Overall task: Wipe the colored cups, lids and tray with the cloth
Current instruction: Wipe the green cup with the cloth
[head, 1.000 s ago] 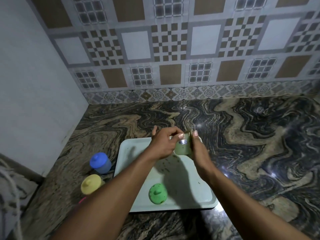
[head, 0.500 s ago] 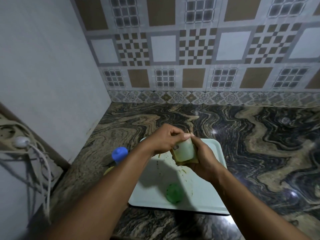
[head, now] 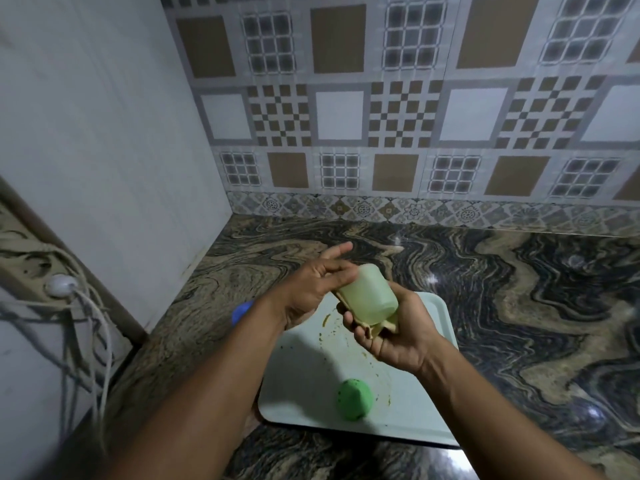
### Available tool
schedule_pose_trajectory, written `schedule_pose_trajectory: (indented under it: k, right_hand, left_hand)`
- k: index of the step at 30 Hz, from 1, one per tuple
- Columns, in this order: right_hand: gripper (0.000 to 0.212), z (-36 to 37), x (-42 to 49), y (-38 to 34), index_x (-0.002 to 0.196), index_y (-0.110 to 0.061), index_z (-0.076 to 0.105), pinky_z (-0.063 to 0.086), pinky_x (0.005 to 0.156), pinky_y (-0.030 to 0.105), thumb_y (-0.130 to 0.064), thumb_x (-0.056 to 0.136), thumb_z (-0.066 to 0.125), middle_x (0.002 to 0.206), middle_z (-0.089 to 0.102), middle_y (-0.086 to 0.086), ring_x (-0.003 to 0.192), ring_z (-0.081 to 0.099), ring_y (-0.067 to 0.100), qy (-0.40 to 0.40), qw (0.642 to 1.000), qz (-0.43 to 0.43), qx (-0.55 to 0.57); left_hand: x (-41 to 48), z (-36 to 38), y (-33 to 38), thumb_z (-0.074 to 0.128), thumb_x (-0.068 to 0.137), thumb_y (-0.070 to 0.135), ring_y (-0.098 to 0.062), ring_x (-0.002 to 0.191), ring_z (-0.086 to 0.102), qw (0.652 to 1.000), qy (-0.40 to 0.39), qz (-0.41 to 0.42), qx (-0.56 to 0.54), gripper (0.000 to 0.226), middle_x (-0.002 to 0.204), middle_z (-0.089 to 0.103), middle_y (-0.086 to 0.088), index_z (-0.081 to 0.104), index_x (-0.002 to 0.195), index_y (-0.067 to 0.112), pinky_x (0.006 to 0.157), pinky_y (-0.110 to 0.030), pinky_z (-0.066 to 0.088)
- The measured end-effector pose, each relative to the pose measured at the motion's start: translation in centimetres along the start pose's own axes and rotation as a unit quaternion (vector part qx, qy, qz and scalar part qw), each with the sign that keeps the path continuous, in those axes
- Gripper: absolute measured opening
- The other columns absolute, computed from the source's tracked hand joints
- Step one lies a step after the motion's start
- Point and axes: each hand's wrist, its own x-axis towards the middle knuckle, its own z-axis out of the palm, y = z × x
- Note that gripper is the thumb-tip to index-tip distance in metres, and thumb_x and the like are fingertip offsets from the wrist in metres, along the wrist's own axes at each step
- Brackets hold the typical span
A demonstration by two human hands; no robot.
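Note:
A pale green cup (head: pixel 367 295) is held tilted above the white tray (head: pixel 429 407). My left hand (head: pixel 313 287) grips its upper end with some fingers spread. My right hand (head: pixel 394 332) cradles the cup's lower end through a beige cloth (head: pixel 372 329) bunched in the palm. A green lid (head: pixel 355 399) lies on the tray near its front edge. Brownish smears (head: pixel 329 323) mark the tray under my hands. A blue lid (head: pixel 241 311) peeks out behind my left forearm, left of the tray.
The tray sits on a dark swirled stone counter (head: pixel 519 289) in a corner. A plain wall (head: pixel 104 150) stands at the left and patterned tiles (head: pixel 398 116) at the back. White cables and a plug (head: pixel 62 285) hang at the far left.
The cup has been turned from upright with its mouth showing to tilted on its side. My hands rose and the view shifted left, hiding the yellow lid and most of the blue one.

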Motion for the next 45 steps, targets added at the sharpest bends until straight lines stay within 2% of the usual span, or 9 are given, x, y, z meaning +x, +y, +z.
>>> schedule_pose_trajectory:
  k: [4, 7, 14, 18, 23, 26, 30, 36, 45]
  right_hand:
    - [0.056, 0.2, 0.5, -0.2, 0.116, 0.002, 0.065, 0.055, 0.054, 0.034, -0.047, 0.1, 0.043, 0.099, 0.068, 0.03, 0.072, 0.068, 0.036, 0.041, 0.995, -0.073, -0.049]
    - [0.049, 0.4, 1.0, -0.6, 0.118, -0.006, 0.063, 0.055, 0.059, 0.04, -0.048, 0.102, 0.043, 0.112, 0.064, 0.037, 0.079, 0.069, 0.04, 0.081, 0.975, -0.164, -0.13]
    - [0.058, 0.0, 0.2, -0.9, 0.111, 0.007, 0.067, 0.058, 0.049, 0.032, -0.046, 0.097, 0.047, 0.094, 0.068, 0.026, 0.07, 0.069, 0.034, 0.013, 0.999, 0.01, 0.028]
    - [0.046, -0.4, 0.5, -1.7, 0.116, -0.005, 0.065, 0.054, 0.059, 0.038, -0.044, 0.103, 0.043, 0.1, 0.067, 0.028, 0.077, 0.068, 0.036, 0.083, 0.979, -0.146, -0.116]
    - [0.037, -0.3, 0.6, -1.6, 0.104, -0.012, 0.069, 0.059, 0.064, 0.044, -0.04, 0.104, 0.045, 0.105, 0.062, 0.025, 0.085, 0.065, 0.032, 0.131, 0.879, -0.322, -0.327]
    - [0.038, 0.1, 1.1, -1.2, 0.119, -0.009, 0.064, 0.058, 0.066, 0.043, -0.038, 0.105, 0.045, 0.115, 0.066, 0.026, 0.088, 0.067, 0.033, 0.128, 0.95, -0.251, -0.131]
    - [0.041, -0.1, 1.7, -0.7, 0.128, -0.009, 0.06, 0.058, 0.079, 0.047, -0.038, 0.104, 0.044, 0.123, 0.068, 0.023, 0.094, 0.069, 0.036, 0.113, 0.971, -0.192, 0.09]
    - [0.042, 0.3, 2.3, 0.3, 0.126, -0.012, 0.058, 0.051, 0.101, 0.053, -0.042, 0.106, 0.038, 0.125, 0.067, 0.019, 0.116, 0.065, 0.036, 0.119, 0.953, -0.272, -0.059]
    - [0.04, 0.5, 2.4, 1.3, 0.118, -0.021, 0.063, 0.058, 0.089, 0.053, -0.051, 0.097, 0.047, 0.117, 0.065, 0.013, 0.11, 0.063, 0.034, 0.105, 0.892, -0.368, -0.243]
  left_hand:
    - [-0.5, 0.1, -0.7, 0.058, 0.093, 0.026, -0.011, 0.127, 0.05, 0.997, 0.031, -0.043, -0.053, 0.03, 0.141, 0.056, -0.006, 0.071, 0.11, 0.004, 0.096, -0.022, 0.038]
    - [-0.2, 0.2, 0.3, 0.066, 0.088, 0.035, -0.017, 0.128, 0.053, 0.999, 0.037, -0.024, 0.024, 0.024, 0.134, 0.061, -0.003, 0.077, 0.099, 0.017, 0.102, -0.029, 0.041]
    - [0.0, 0.9, -1.3, 0.065, 0.089, 0.025, 0.01, 0.121, 0.048, 0.996, 0.079, 0.038, 0.007, 0.018, 0.149, 0.041, 0.007, 0.078, 0.078, 0.029, 0.095, -0.02, 0.044]
    - [-0.1, 1.2, -2.5, 0.07, 0.09, 0.027, -0.002, 0.114, 0.062, 0.988, 0.137, 0.045, 0.055, 0.007, 0.134, 0.059, 0.004, 0.074, 0.096, 0.026, 0.089, -0.018, 0.049]
    - [-0.3, 0.9, 0.1, 0.066, 0.082, 0.059, -0.014, 0.08, 0.063, 0.98, 0.118, 0.025, 0.155, 0.054, 0.087, 0.069, -0.013, 0.069, 0.082, 0.005, 0.072, -0.029, 0.048]
    - [-0.4, 1.4, 0.9, 0.067, 0.092, 0.027, -0.003, 0.079, 0.068, 0.979, 0.153, 0.087, 0.103, 0.018, 0.094, 0.073, -0.003, 0.072, 0.08, 0.014, 0.069, -0.023, 0.055]
    - [-0.5, 1.3, -1.7, 0.074, 0.082, 0.045, -0.018, 0.103, 0.07, 0.966, 0.217, 0.129, 0.061, 0.027, 0.112, 0.072, -0.002, 0.075, 0.081, 0.018, 0.088, -0.045, 0.058]
    - [-1.3, 1.0, -3.3, 0.077, 0.085, 0.024, -0.003, 0.103, 0.066, 0.957, 0.197, 0.125, 0.173, 0.017, 0.119, 0.066, 0.004, 0.076, 0.078, 0.008, 0.084, -0.018, 0.05]
    - [-2.0, -0.5, -1.7, 0.085, 0.073, 0.042, -0.025, 0.1, 0.072, 0.987, 0.158, -0.04, -0.007, 0.059, 0.119, 0.068, -0.012, 0.06, 0.121, 0.018, 0.082, -0.041, 0.061]
